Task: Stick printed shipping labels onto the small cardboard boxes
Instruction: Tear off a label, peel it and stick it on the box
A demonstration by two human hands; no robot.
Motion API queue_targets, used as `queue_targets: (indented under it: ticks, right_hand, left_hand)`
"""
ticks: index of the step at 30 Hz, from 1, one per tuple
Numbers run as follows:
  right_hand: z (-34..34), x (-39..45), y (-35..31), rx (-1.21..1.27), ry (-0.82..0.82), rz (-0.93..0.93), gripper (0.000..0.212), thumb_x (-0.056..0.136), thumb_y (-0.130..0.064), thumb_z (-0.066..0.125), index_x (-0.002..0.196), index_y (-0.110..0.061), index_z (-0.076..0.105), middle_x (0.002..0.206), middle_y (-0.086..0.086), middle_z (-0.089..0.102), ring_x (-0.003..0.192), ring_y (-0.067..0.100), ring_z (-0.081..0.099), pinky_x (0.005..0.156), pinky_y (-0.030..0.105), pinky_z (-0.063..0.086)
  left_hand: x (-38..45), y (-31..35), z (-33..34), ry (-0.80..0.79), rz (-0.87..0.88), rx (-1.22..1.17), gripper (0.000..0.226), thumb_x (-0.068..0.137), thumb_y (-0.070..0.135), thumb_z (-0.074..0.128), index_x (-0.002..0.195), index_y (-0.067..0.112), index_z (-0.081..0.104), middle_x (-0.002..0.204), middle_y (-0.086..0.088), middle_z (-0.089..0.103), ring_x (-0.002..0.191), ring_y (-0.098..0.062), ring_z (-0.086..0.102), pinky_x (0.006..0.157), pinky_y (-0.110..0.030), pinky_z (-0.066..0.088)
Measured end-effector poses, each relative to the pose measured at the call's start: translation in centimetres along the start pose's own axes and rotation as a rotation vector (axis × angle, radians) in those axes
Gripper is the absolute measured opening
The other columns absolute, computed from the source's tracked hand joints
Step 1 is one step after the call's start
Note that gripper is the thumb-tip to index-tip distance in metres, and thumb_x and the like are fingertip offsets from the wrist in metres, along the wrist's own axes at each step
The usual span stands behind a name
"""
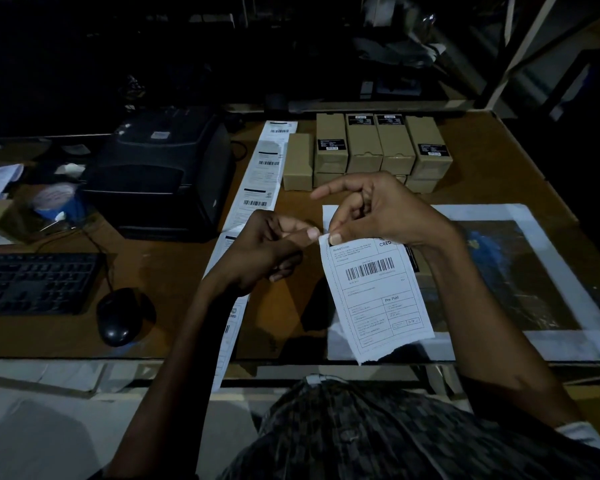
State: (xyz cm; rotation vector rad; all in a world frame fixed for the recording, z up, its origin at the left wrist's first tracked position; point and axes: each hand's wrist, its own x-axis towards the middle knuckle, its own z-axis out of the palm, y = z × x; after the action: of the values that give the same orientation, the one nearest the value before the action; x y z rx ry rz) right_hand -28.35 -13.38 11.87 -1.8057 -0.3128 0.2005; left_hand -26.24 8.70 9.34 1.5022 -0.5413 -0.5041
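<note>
Fingers (335, 237) of both hands pinch 1 shipping label (378, 296) at its top corner above the tabletop (174, 271), cardboard boxes (364, 150) stacked well beyond; peeling unevenly could tear or curl the label onto itself.

white printed paper shipping label (378, 299): thin, matt, torn lower edge | small brown cardboard boxes (364, 147): matt, smooth | black plastic label printer (160, 168): dull sheen | brown wooden worktop (187, 271): worn, matt
</note>
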Motion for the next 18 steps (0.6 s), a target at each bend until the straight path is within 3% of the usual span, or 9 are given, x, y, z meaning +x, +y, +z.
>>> queue_targets:
  ticks: [12, 18]
  right_hand:
    - [0.22, -0.05, 0.00, -0.013, 0.003, -0.017, 0.062, 0.072, 0.000, 0.085, 0.129, -0.009, 0.062, 0.082, 0.010, 0.077, 0.071, 0.027, 0.072, 0.065, 0.037, 0.056]
    - [0.43, -0.11, -0.13, -0.004, 0.010, -0.004, 0.062, 0.072, -0.001, 0.085, 0.128, -0.009, 0.062, 0.081, 0.011, 0.077, 0.069, 0.022, 0.072, 0.062, 0.031, 0.057]
  left_hand:
    - [-0.29, -0.69, 0.25, -0.002, 0.004, -0.037, 0.026, 0.096, 0.014, 0.060, 0.084, -0.008, 0.064, 0.043, -0.001, 0.035, 0.034, -0.013, 0.028, 0.040, -0.018, 0.025]
    - [-0.51, -0.68, 0.42, 0.025, 0.025, -0.033, 0.021, 0.096, 0.009, 0.060, 0.078, 0.007, 0.071, 0.042, -0.001, 0.036, 0.034, -0.013, 0.028, 0.040, -0.018, 0.026]
